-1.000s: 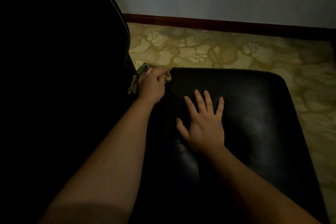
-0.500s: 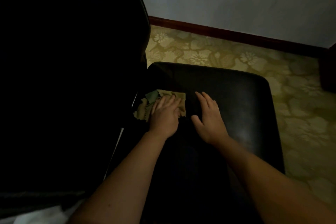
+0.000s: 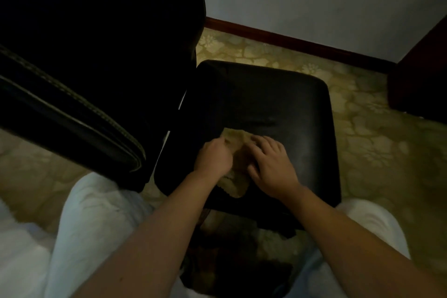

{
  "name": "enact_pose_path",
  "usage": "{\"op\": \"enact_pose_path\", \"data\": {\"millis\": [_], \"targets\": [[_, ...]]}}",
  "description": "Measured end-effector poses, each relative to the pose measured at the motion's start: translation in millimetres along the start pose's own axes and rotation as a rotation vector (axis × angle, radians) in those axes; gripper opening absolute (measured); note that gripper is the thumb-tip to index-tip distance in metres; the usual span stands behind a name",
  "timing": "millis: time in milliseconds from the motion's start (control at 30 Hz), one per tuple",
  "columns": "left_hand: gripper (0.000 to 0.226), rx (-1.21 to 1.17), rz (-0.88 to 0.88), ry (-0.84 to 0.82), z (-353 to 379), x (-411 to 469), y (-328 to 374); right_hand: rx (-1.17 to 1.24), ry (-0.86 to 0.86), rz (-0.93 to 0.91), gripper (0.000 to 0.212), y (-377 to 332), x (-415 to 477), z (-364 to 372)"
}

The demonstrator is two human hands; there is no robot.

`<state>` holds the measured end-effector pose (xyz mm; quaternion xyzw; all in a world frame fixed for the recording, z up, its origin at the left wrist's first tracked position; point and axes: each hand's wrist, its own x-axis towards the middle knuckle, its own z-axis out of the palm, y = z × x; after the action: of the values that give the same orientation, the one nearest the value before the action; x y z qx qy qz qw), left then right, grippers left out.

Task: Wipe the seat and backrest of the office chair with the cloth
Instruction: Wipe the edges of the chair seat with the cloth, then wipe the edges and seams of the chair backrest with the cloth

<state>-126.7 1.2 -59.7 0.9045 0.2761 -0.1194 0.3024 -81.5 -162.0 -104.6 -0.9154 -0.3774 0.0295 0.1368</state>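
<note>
Both your hands are down on the seat [image 3: 278, 104], on its near half. The cloth [image 3: 235, 145] lies between them: tan, rumpled, flat on the black leather, towards the seat's backrest side.

Your left hand [image 3: 212, 158] sits on the cloth's edge nearest the backrest. The fingers are curled in, and it looks to be pinching a fold at the cloth's far end. The tips are tucked under, so I can't make out the exact grip.

Your right hand [image 3: 271, 164] covers the cloth's other side. Its fingers [image 3: 264, 146] are spread a little and gently bent, tips pressing on the fabric, with the palm partly over bare seat. A scalloped corner of cloth pokes out below your wrists, close to the seat's near edge.

The backrest [image 3: 96, 31] rises at the seat's left, dark, with a stitched seam along its edge. Your knees in pale trousers [image 3: 96, 213] flank the seat's near edge. Beyond the seat are a patterned floor [image 3: 362, 140] and a brown skirting board [image 3: 290, 43]. A dark piece of furniture [image 3: 420, 75] stands off the seat's far right corner.
</note>
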Motion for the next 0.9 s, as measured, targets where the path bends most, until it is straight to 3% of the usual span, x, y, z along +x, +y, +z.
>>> {"op": "enact_pose_path", "data": {"millis": [200, 333, 433, 733, 900], "targets": [[0.033, -0.113, 0.075, 0.047, -7, -47, -37, -0.001, 0.008, 0.076, 0.048, -37, -3, 7], [0.035, -0.038, 0.117, 0.151, -6, -52, -60, -0.077, 0.029, 0.023, 0.04, -64, -1, 12], [0.031, 0.045, 0.151, 0.068, -1, -48, -75, -0.013, -0.054, 0.0, 0.031, -81, -6, 21], [0.049, -0.035, 0.083, 0.003, -13, -55, -88, -0.058, -0.14, 0.249, 0.043, -98, -5, 20], [0.05, -0.109, 0.108, 0.015, -30, -68, -91, -0.046, -0.074, 0.17, 0.018, -106, -18, 31]]}}
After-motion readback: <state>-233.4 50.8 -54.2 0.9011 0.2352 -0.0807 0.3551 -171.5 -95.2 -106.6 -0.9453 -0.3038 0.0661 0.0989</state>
